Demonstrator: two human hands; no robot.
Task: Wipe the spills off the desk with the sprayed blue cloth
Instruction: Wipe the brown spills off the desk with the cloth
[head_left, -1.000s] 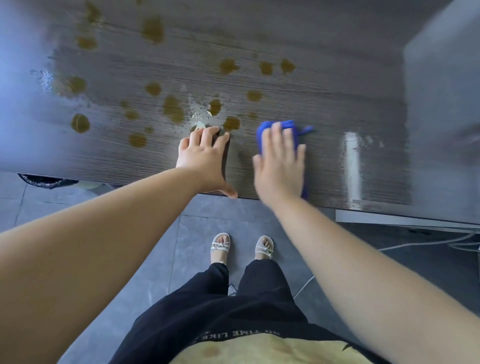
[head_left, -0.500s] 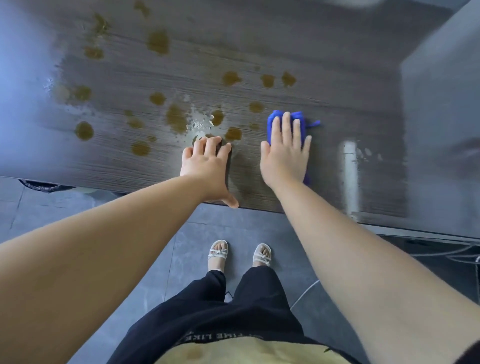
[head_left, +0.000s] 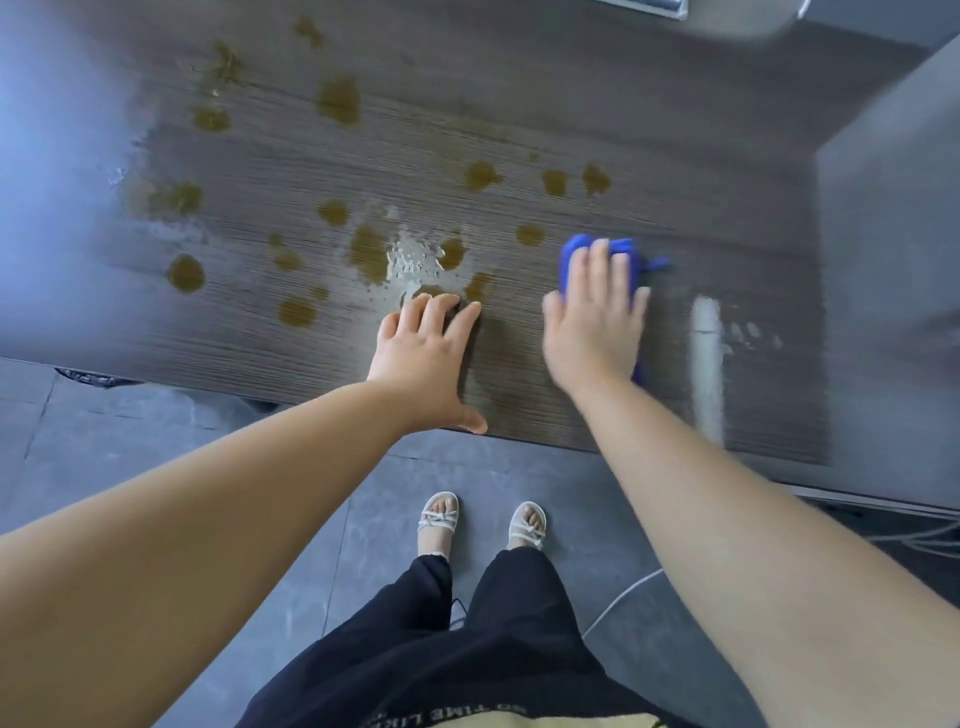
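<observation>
The dark wood-grain desk (head_left: 597, 104) carries several brown spill spots (head_left: 338, 100) across its left and middle, with a wet foamy patch (head_left: 411, 260) among them. My right hand (head_left: 595, 322) lies flat on the blue cloth (head_left: 621, 248), pressing it against the desk to the right of the spots; only the cloth's far end and a sliver by my wrist show. My left hand (head_left: 422, 358) rests palm down on the desk near its front edge, fingers spread, fingertips at the wet patch, holding nothing.
A pale wet streak (head_left: 706, 358) runs front to back on the desk right of the cloth. A grey panel (head_left: 893, 260) rises at the right. Below the desk edge are grey floor tiles, my sandalled feet (head_left: 439, 517) and a white cable (head_left: 618, 603).
My right hand slid the cloth away from me over the desk, then a little to the right. My left hand stayed planted in the same spot.
</observation>
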